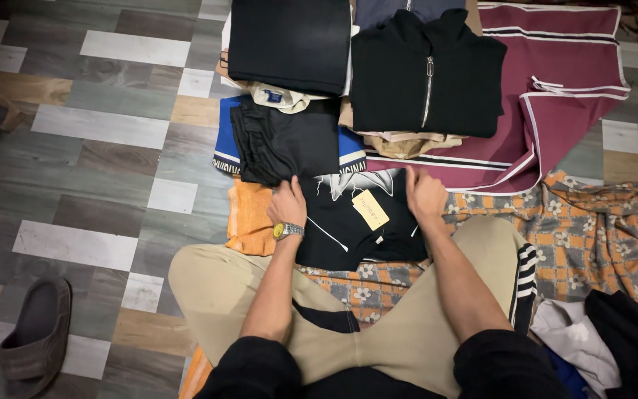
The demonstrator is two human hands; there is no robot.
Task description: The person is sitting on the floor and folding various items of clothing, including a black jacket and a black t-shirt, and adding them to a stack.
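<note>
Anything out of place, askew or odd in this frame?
A lone grey slipper lies on the floor at lower left with no partner in view. A paper tag hangs from the black garment that the left hand and right hand press on. Unfolded clothes sit heaped at lower right.

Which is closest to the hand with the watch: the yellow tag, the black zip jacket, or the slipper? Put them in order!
From the left hand:
1. Yellow tag, just to its right on the black garment.
2. Black zip jacket, up and to the right.
3. Slipper, far left on the floor.
</note>
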